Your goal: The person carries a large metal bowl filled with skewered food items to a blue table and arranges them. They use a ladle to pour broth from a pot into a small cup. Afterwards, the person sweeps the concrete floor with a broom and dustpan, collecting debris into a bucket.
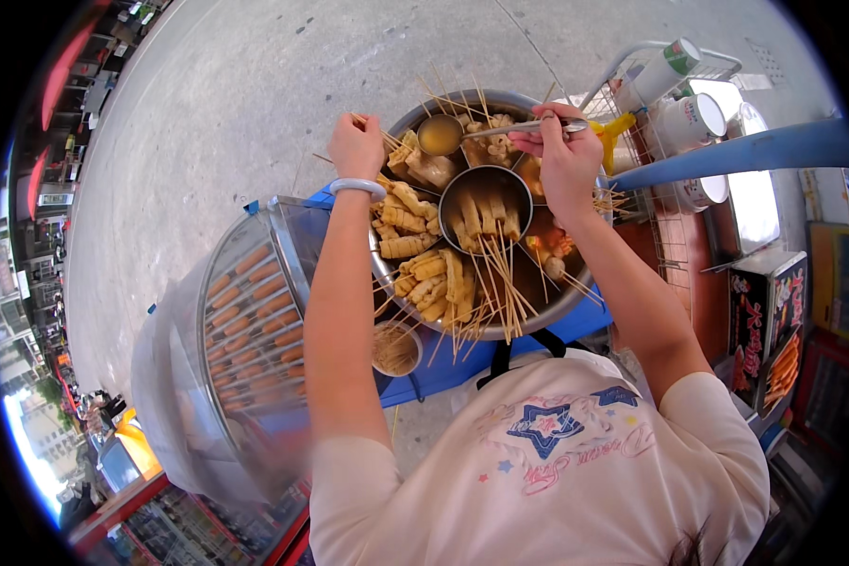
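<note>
My right hand (564,156) is closed around the handle of a metal ladle (505,130), whose bowl, full of yellowish broth, hangs over the upper left of a round compartmented pot (583,294). At the pot's left rim, my left hand (354,149) has its fingers closed on thin wooden skewers (392,141); their grip is partly hidden by the hand. Folded skewered food (408,219) fills the left compartments. Several skewers stand in the central round well (486,170), sticks leaning toward me. Skewered pieces in reddish broth (549,247) sit at the right.
Left of the pot stands a clear-covered sausage roller (255,311). A cup of wooden sticks (396,349) is near the pot's front left. A wire rack (665,231) with white tubs (684,125) and a blue pole (726,156) are at the right.
</note>
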A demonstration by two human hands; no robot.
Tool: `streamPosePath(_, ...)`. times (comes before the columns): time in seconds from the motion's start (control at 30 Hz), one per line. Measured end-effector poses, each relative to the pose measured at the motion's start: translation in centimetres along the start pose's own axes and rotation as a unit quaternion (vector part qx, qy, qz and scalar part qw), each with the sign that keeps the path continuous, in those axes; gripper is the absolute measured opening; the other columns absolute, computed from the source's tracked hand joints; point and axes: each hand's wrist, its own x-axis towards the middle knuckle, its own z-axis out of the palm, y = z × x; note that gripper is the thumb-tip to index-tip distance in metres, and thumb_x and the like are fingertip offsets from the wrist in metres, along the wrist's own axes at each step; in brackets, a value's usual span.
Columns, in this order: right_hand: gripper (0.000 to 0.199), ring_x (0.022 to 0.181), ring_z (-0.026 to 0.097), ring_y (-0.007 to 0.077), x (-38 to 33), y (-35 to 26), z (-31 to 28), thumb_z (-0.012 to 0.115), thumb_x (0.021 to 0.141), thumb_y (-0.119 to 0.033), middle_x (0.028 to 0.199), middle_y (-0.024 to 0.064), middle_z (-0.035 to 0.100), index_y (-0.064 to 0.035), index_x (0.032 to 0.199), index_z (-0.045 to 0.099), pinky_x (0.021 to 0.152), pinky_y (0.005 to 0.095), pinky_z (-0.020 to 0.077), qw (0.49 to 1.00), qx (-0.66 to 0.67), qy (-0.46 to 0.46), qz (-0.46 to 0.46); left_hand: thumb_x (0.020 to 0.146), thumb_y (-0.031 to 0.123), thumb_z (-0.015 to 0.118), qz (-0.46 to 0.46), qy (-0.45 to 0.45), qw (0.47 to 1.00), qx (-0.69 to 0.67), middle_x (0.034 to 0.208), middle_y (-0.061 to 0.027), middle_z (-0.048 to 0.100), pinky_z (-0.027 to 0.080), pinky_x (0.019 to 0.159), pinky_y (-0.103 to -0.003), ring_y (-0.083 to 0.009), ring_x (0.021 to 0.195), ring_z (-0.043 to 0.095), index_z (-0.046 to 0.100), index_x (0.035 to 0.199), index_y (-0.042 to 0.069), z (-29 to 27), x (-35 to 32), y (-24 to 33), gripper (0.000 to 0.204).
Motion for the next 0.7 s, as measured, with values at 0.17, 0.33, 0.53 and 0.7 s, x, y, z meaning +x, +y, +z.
streamPosePath(0.17, 0.012, 0.069, 0.067, 0.0152, -0.2, -0.2, 0.7, 0.048, 0.095, -0.005, 0.081, 0.0100, 0.063, 0.0048, 0.098, 0.056, 0.061, 0.0232, 0.0565, 1.000, -0.011, -0.023, -0.015, 0.080, 0.018, 0.068, 0.031, -0.105, 0.994, -0.023, 0.075, -0.0115, 0.068, 0.050, 0.068, -0.037, -0.0263, 0.071, 0.065, 0.065, 0.082, 0.004, -0.9, 0.1, -0.9, 0.015)
streamPosePath(0.33, 0.012, 0.072, 0.067, 0.0142, -0.8, -0.5, 1.6, 0.049, 0.095, -0.002, 0.085, 0.0082, 0.063, 0.0045, 0.100, 0.057, 0.062, 0.0224, 0.0562, 0.997, -0.018, -0.066, -0.042, 0.081, 0.011, 0.066, 0.091, -0.137, 0.985, -0.048, 0.068, -0.0061, 0.066, 0.049, 0.060, -0.027, -0.0128, 0.062, 0.062, 0.065, 0.083, 0.002, -1.8, -2.1, 1.0, 0.009)
streamPosePath(0.53, 0.011, 0.072, 0.067, 0.0140, -1.4, -0.9, 2.1, 0.053, 0.091, 0.002, 0.084, 0.0073, 0.063, 0.0016, 0.098, 0.061, 0.063, 0.0226, 0.0552, 0.955, -0.132, -0.181, -0.194, 0.082, 0.013, 0.066, 0.086, -0.137, 0.985, -0.057, 0.071, -0.0095, 0.068, 0.049, 0.066, -0.034, -0.0225, 0.065, 0.065, 0.065, 0.080, 0.003, -2.1, -2.6, 1.3, 0.010)
streamPosePath(0.7, 0.012, 0.073, 0.066, 0.0136, -1.4, -2.1, 0.7, 0.055, 0.090, 0.002, 0.082, 0.0082, 0.062, -0.0006, 0.097, 0.064, 0.064, 0.0224, 0.0548, 0.885, -0.250, -0.227, -0.320, 0.082, 0.014, 0.066, 0.035, -0.101, 0.993, -0.053, 0.071, -0.0085, 0.067, 0.049, 0.063, -0.030, -0.0186, 0.067, 0.064, 0.066, 0.082, 0.003, -0.6, -1.3, 0.2, 0.011)
